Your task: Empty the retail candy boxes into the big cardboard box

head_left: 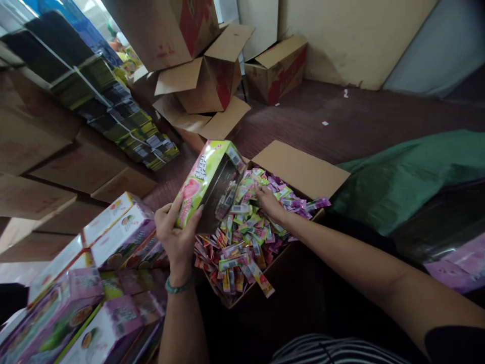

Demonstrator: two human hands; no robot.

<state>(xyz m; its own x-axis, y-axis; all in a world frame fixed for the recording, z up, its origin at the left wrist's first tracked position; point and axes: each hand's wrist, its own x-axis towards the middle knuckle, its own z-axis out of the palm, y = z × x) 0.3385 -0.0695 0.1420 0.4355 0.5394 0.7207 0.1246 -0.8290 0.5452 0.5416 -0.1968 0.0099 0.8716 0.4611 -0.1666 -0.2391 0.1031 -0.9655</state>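
Note:
My left hand (178, 232) is wrapped round a green and pink printed carton (200, 174), tilted above the left side of a large cardboard box. The carton's dark open side faces right, and a few sachets show inside it. Loose green, purple, red and orange sachets (248, 227) fill the cardboard box (303, 164). Among the green ones, my right hand (269, 202) has its fingers curled in on some sachets, its fingertips partly hidden by the pile.
Packed printed cartons (121, 227) are stacked at lower left. Behind them stand brown boxes (56, 156) and strapped bundles of flat cartons (109, 101). Open cardboard boxes (212, 76) are piled at the back. Green sheeting (413, 172) lies at right.

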